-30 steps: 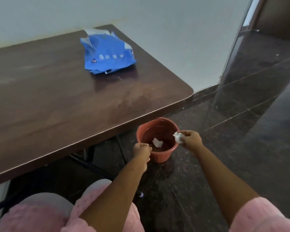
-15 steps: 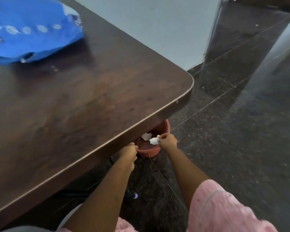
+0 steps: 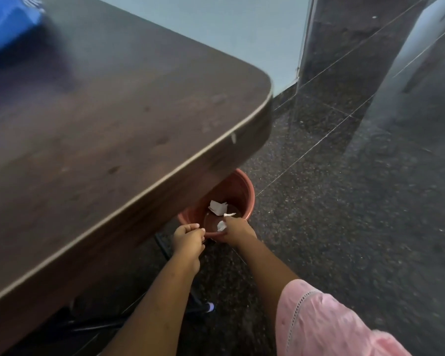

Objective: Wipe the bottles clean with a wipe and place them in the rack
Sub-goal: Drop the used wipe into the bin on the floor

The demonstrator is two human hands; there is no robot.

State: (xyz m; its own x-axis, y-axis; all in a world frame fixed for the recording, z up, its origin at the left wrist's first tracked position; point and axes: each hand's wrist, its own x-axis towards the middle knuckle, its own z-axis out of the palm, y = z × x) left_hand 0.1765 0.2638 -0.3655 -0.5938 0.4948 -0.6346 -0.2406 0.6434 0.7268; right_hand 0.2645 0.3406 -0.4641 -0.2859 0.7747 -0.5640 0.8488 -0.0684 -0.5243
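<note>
White wipe [image 3: 221,226], scrunched up, is pinched in the right hand [image 3: 238,232] over the red bucket [image 3: 247,191] by the table [image 3: 113,137], the left hand [image 3: 188,237] is curled and I cannot tell what it holds, and no bottles or rack show, so I guess this wipe is used up.

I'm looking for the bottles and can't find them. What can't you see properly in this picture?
Bottles, rack: nowhere in the head view.
Pack: cut off by the top-left edge, blurred.
Bucket: left part hidden by the table.
Wipe: mostly hidden inside the right hand.
Left hand: curled; too small to tell if it holds anything.
</note>
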